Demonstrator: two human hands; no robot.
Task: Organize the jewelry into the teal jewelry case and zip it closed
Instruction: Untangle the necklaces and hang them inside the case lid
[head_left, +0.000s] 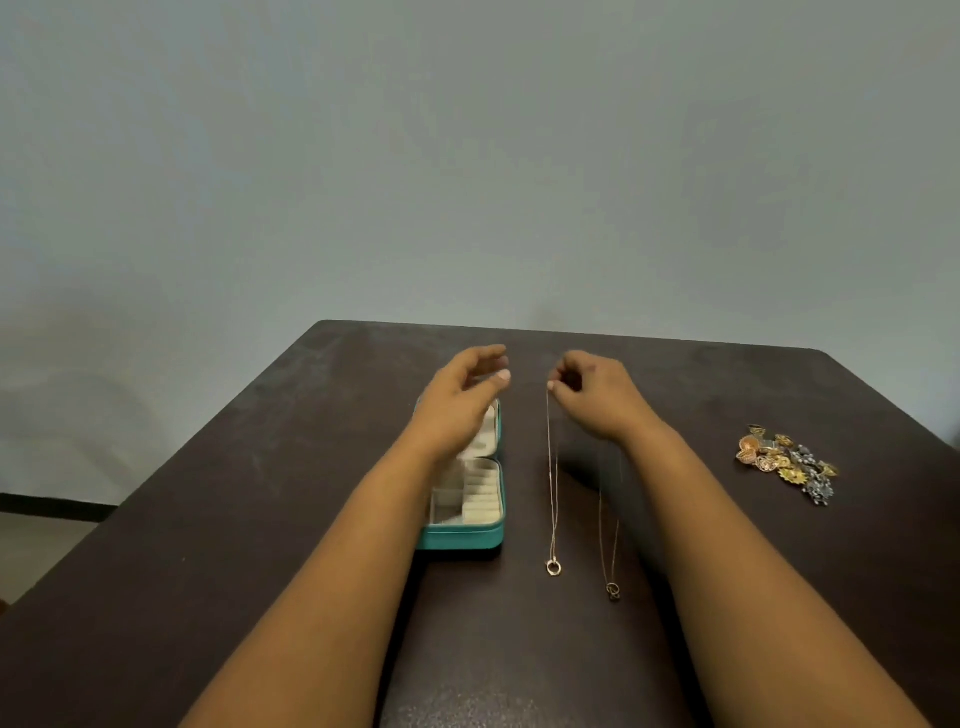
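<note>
While the teal jewelry case (464, 535) lies open on the dark brown table (260, 493), its cream-lined compartments facing up, the left forearm crosses over its left part and hides some of the interior. The left hand (462, 387) hovers above the far half of the case, fingers loosely spread and holding nothing. Just to the right of the case, the right hand (592, 392) pinches the top of a thin gold necklace (552, 478) between thumb and fingertips; the chain runs straight toward the near edge and ends in a small ring pendant (553, 567). Whether that pendant touches the tabletop or hangs just above it cannot be told. A second thin necklace (609, 530) lies just beside the first, to its right, partly hidden under the right wrist, with its own small pendant (613, 591) at the near end. Well apart, toward the table's right edge, sits a pile of small jewelry pieces (787, 462) in gold, rose and grey tones. A pale grey-green wall (467, 156) stands behind the table.
</note>
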